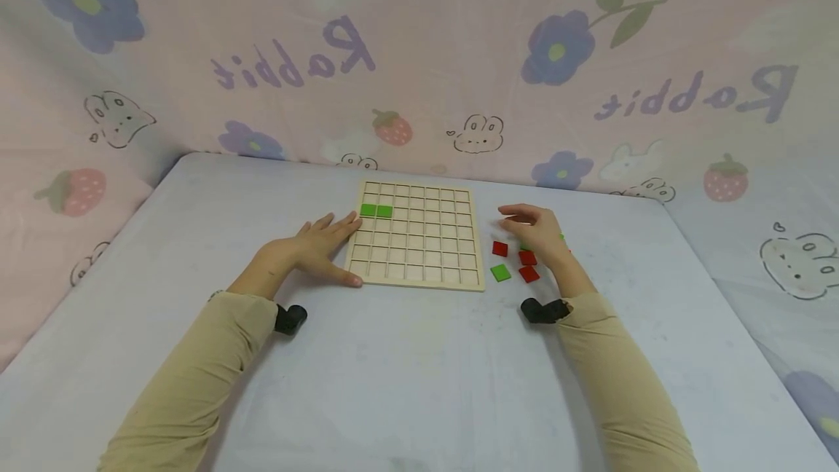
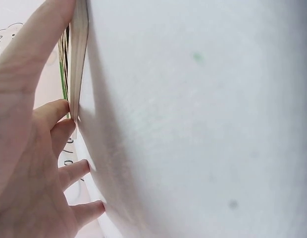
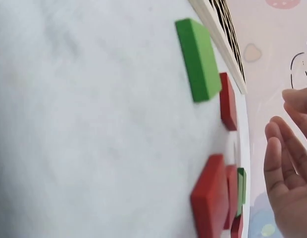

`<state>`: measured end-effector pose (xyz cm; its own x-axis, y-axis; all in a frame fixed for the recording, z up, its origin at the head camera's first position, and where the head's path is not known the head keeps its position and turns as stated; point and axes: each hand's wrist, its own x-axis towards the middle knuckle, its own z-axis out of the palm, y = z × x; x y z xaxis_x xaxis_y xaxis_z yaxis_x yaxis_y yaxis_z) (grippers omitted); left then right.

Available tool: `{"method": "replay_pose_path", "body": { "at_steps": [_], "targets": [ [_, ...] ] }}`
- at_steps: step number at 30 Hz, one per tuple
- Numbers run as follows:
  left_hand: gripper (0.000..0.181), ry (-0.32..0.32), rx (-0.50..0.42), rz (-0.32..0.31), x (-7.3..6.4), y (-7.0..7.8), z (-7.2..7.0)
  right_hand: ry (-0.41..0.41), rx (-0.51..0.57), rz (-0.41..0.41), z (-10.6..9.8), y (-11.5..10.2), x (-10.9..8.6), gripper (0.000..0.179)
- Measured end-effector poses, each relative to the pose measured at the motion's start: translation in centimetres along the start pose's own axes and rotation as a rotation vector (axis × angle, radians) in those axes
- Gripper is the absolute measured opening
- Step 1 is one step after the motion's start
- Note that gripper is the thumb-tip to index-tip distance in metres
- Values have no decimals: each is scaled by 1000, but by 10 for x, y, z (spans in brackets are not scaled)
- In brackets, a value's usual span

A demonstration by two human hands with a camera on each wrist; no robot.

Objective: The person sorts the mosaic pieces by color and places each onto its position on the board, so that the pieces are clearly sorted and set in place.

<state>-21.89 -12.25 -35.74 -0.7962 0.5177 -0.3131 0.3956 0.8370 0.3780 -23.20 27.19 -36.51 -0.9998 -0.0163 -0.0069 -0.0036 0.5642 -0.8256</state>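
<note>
A wooden grid board [image 1: 432,245] lies on the table, with two green square tiles [image 1: 384,211] side by side in cells at its left, near the top. My left hand [image 1: 317,248] spreads its fingers along the board's left edge, the thumb touching the lower left corner. To the right of the board, my right hand [image 1: 537,233] is raised over loose tiles, its thumb and fingers apart and no tile visible between them. Under and in front of it are red tiles [image 1: 500,248] and a green tile [image 1: 501,272]; the hand partly hides other green and red ones.
The white-covered table [image 1: 419,370] reaches back to a printed curtain [image 1: 432,57] with rabbits, flowers and strawberries. Black wrist devices [image 1: 545,310] sit at both sleeve cuffs.
</note>
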Motion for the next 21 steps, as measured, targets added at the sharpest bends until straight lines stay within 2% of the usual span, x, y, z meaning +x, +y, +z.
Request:
{"method": "replay_pose_path", "body": {
  "at_steps": [6,21],
  "targets": [
    [114,-7,1,-1,2,0,0,11,-45,43,-7,6,-4,39],
    [115,-6,-2,-9,1,-2,0,35,-69,71,-14,20,-3,39]
  ]
}}
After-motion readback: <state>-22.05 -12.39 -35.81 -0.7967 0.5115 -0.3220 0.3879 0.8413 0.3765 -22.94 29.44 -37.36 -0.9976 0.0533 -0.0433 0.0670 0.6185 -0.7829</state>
